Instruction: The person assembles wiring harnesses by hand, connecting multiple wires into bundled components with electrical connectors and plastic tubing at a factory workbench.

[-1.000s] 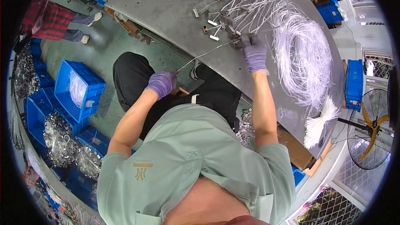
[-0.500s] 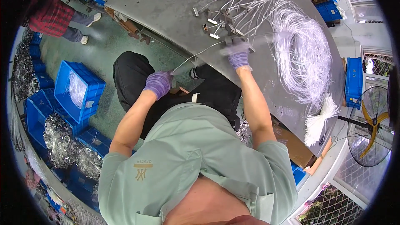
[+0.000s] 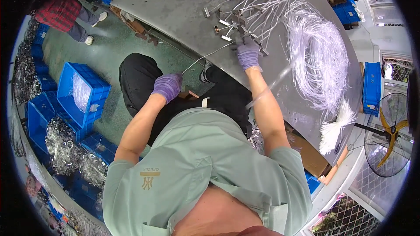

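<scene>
My left hand (image 3: pixel 167 86), in a purple knitted glove, is closed on one end of a thin white cable (image 3: pixel 204 57) above my lap. The cable curves up over the table's near edge to the grey fingertips of my right hand (image 3: pixel 248 56), which wears the same kind of glove. Those fingers are closed around the cable, beside a heap of small metal-shelled connectors (image 3: pixel 238 19) with white cables attached. A motion-blurred pale strand (image 3: pixel 273 82) crosses my right forearm. What lies under the right palm is hidden.
A large coil of clear-white cable (image 3: pixel 317 57) lies on the grey metal table (image 3: pixel 175 11), with a bundle of white strips (image 3: pixel 334 129) near its right corner. Blue crates (image 3: pixel 85 94) stand on the floor at left. A person in a red checked shirt (image 3: pixel 57 11) stands far left. A fan (image 3: pixel 387 133) is at right.
My right hand has shifted slightly and is less blurred. The pale strand has swung from the coil's side down across my right forearm. My left hand has barely moved.
</scene>
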`<state>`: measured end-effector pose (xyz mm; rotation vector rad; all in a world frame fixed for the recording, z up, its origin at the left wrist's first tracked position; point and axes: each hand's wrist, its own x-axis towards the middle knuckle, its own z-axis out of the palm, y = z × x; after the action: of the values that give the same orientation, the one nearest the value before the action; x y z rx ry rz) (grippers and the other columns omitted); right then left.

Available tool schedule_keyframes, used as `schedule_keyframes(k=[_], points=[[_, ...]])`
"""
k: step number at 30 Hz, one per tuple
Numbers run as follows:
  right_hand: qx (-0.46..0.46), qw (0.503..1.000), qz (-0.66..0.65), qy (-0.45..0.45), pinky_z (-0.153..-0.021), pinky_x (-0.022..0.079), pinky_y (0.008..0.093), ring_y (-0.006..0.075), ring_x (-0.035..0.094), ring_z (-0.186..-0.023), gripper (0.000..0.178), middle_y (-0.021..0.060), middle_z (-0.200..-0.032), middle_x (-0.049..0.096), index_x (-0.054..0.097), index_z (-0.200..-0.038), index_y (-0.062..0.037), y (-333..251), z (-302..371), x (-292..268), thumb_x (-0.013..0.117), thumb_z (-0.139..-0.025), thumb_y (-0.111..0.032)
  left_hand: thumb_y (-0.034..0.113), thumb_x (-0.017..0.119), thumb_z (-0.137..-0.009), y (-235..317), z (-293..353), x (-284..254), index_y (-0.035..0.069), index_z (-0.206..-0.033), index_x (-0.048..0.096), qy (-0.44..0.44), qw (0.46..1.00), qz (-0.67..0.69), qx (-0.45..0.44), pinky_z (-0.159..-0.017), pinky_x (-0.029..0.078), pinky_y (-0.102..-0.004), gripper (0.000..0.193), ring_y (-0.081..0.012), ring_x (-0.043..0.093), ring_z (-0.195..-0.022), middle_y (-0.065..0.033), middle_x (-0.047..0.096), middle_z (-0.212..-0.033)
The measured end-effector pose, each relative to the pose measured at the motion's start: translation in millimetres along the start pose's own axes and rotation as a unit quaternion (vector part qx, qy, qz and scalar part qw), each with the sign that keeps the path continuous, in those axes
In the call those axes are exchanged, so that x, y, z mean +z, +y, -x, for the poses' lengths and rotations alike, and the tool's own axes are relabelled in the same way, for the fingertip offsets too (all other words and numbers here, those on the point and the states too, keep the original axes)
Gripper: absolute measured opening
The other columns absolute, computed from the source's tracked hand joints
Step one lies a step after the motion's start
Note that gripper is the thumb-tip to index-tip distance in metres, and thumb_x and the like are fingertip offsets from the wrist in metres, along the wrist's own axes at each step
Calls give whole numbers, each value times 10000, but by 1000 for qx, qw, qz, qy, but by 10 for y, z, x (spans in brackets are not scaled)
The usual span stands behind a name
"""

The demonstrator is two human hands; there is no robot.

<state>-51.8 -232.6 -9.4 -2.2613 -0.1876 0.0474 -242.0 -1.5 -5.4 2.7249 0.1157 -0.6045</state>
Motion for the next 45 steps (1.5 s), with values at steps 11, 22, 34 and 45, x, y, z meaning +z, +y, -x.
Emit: schedule_keyframes(k=[11, 22, 34, 45], points=[[185, 876, -434, -103, -448, 518, 321, 276, 649, -582, 374, 191, -838, 632, 489, -1117, 79, -522, -28, -396, 595, -870, -181, 209, 474, -882, 59, -7, -165, 102, -1138, 554, 64, 997, 25, 43, -633, 464, -459, 288, -372, 602, -716, -199, 620, -760], [151, 894, -369, -206, -437, 492, 262, 202, 629, -528, 328, 129, -713, 625, 582, -952, 46, -733, 156, -297, 609, -865, -270, 171, 523, -879, 101, -48, -213, 57, -1099, 593, 150, 975, 119, 110, -636, 484, -410, 257, -341, 618, -680, -170, 634, -763], [138, 900, -327, -253, -460, 495, 283, 194, 615, -507, 258, 127, -710, 634, 601, -925, 59, -833, 270, -227, 640, -834, -178, 203, 520, -913, 265, 81, -538, 30, -1058, 608, 137, 930, 310, 143, -524, 428, -278, 242, -124, 506, -509, -70, 510, -584], [102, 890, -377, -236, -463, 502, 302, 208, 611, -537, 282, 144, -730, 638, 590, -873, 79, -999, 223, -285, 635, -839, -197, 253, 527, -919, 343, 128, -775, 13, -1024, 624, -16, 853, 518, 64, -488, 360, -214, 279, -60, 436, -511, 14, 456, -564]])
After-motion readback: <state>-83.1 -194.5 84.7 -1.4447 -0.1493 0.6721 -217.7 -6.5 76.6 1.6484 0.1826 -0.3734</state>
